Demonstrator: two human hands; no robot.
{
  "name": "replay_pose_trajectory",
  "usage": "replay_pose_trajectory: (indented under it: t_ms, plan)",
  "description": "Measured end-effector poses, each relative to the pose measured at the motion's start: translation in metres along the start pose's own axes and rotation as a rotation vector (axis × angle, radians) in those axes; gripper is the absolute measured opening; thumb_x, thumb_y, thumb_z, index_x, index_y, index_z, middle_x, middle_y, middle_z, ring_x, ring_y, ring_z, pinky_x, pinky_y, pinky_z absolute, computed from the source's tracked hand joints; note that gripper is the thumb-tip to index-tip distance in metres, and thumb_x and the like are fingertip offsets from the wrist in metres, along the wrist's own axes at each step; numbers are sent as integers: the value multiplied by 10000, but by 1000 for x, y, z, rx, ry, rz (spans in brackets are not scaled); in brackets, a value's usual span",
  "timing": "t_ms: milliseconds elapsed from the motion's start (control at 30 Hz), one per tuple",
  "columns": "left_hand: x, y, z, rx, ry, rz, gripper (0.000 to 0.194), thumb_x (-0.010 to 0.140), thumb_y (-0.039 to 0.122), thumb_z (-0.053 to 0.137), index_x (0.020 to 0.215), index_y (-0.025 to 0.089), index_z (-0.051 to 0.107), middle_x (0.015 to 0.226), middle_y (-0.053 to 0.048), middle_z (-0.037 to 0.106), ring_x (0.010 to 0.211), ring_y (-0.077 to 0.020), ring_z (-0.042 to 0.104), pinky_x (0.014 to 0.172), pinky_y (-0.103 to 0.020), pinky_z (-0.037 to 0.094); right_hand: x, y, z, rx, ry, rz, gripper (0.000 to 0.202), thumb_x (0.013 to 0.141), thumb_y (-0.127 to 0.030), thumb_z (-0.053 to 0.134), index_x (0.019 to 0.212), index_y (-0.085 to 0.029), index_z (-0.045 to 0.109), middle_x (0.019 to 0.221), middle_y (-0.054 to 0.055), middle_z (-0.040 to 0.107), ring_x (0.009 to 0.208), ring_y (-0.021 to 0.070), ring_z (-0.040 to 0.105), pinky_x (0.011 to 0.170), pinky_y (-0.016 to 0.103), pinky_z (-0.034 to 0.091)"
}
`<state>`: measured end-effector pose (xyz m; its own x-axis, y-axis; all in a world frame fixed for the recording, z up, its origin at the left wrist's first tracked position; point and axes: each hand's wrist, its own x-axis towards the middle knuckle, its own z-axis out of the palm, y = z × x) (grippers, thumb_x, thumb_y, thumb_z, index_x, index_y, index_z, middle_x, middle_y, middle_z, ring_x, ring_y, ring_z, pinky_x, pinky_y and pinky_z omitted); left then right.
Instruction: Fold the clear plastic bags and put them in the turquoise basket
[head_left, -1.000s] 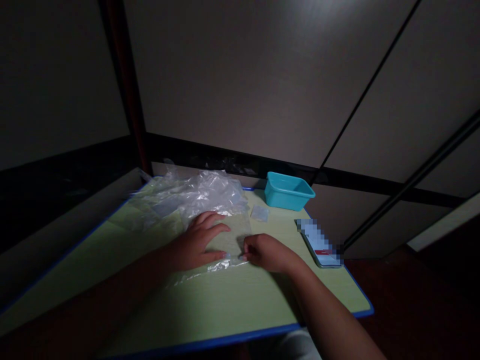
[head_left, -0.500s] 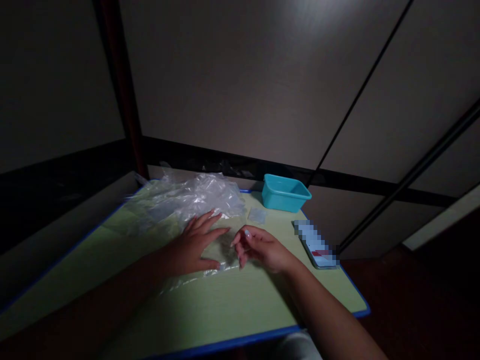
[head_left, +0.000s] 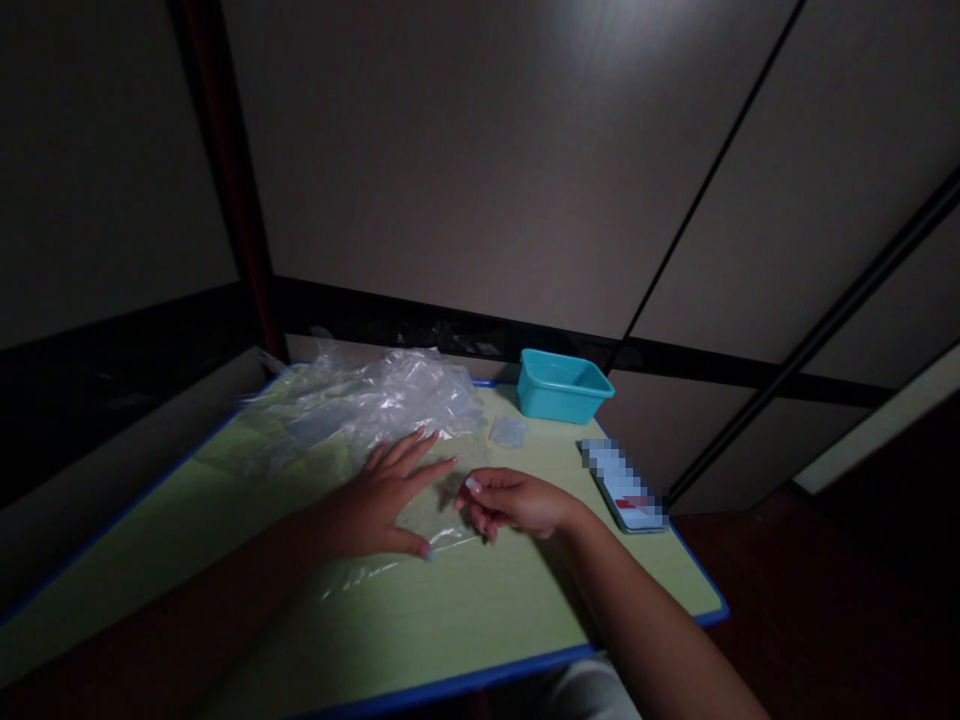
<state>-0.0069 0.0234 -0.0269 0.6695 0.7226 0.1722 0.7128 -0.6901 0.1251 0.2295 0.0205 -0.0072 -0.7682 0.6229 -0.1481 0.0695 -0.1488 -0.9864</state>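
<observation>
My left hand (head_left: 379,510) lies with its fingers spread over a flat, clear plastic bag (head_left: 439,512) on the table. My right hand (head_left: 521,500) is at the right end of that bag, thumb and index finger pressed together and the other fingers curled. What lies in this pinch, if anything, is too small and dim to tell. Beyond my left fingertips is a crumpled heap of clear plastic bags (head_left: 409,390). A small, pale square packet (head_left: 508,432) rests on the table past my right hand.
A teal plastic bin (head_left: 562,403) stands at the table's back right. Closer to me, a phone (head_left: 626,490) lies by the right edge. The light green table (head_left: 465,615) has a blue rim, with a panelled wall (head_left: 465,180) behind it.
My right hand has come down slightly, and its thumb and index finger are closer together. My left hand stays spread on the bag. The whole view has shifted a little.
</observation>
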Motion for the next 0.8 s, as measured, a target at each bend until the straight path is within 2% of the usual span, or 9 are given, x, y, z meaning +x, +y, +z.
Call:
replay_pose_trajectory:
  t_ms: [133,233,333,467,567,633,733,800]
  plan:
    - [-1,0,0,7,57,-6,856,706,642,556,1410,332,182,1505,-116,65,1351,-367,53,1021,-576,125,-6,-7,-1,28,34,3,476,752,-577,564,920,-132,565,578,-37,524,431,64,480,401,185,413]
    - [-1,-1,-1,0,53,-16,859,700,643,564,1408,331,193,1504,-125,58,1348,-382,44,1009,-602,116,-5,-6,-2,35,54,12,498,741,-602,556,919,-136,554,596,-27,556,435,72,517,416,199,451]
    - [0,1,-5,-30,39,14,914,661,692,563,1410,312,202,1504,-131,40,1343,-398,42,1013,-600,112,-3,-2,-4,-46,9,125,511,733,-625,543,877,-135,543,568,-28,562,413,88,545,402,208,463]
    - [-1,14,-16,-50,79,88,963,641,735,536,1419,288,185,1506,-124,-26,1351,-376,4,1041,-564,83,-6,1,-6,-116,-52,283,460,778,-588,514,835,-132,522,530,-43,543,380,95,553,389,214,478]
    - [-3,26,-19,-23,0,104,928,680,723,508,1421,271,181,1500,-139,-36,1355,-356,-33,1037,-576,50,-12,-1,-7,-96,-141,327,423,799,-556,506,847,-136,510,526,-36,555,374,105,555,387,246,503]
    - [-4,31,-18,-21,-96,105,912,695,715,498,1414,230,219,1491,-164,-24,1355,-350,-32,1029,-593,26,-15,-3,-9,-105,-210,319,393,803,-523,520,855,-134,511,497,-53,528,323,82,502,328,202,458]
    - [-4,34,-17,-55,-211,102,891,727,699,472,1416,200,204,1486,-166,33,1361,-327,38,1031,-595,9,-17,-5,-11,-93,-243,277,394,785,-520,543,840,-131,520,507,-49,530,308,62,469,278,158,401]
    - [-4,34,-19,-92,-246,118,890,742,689,463,1424,205,159,1486,-149,87,1359,-309,96,1040,-584,8,-17,-6,-12,-75,-254,268,410,769,-532,556,835,-129,525,521,-38,542,325,65,483,280,158,407]
